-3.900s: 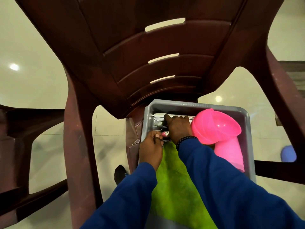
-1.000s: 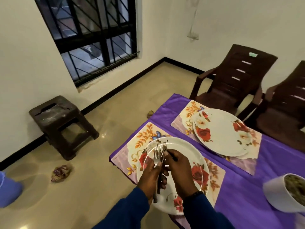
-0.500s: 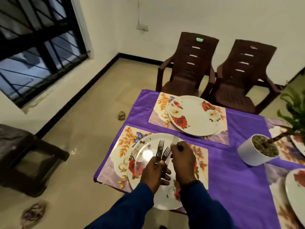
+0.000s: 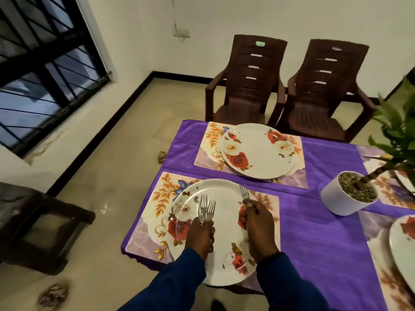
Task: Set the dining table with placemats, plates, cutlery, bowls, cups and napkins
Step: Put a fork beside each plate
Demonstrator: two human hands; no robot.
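Observation:
A purple-clothed table (image 4: 314, 232) carries floral placemats with white rose-patterned plates. The near plate (image 4: 222, 259) lies on its placemat (image 4: 157, 198) right below my hands. My left hand (image 4: 199, 237) grips a bunch of forks (image 4: 206, 209), tines pointing up over the plate. My right hand (image 4: 258, 223) pinches a single fork (image 4: 244, 195) at the plate's right rim. A second plate (image 4: 258, 151) sits on the far placemat (image 4: 208, 144). Part of a third plate (image 4: 404, 250) shows at the right edge.
A white pot (image 4: 341, 198) with a green plant stands right of centre on the table. Two brown plastic chairs (image 4: 249, 86) face the far side. A dark stool (image 4: 40, 223) stands on the floor at left, under a barred window. Small scraps lie on the floor.
My right hand has drawn one fork out of the bunch and moved it right, toward the plate's right rim. The left hand keeps the other forks. The view has shifted slightly.

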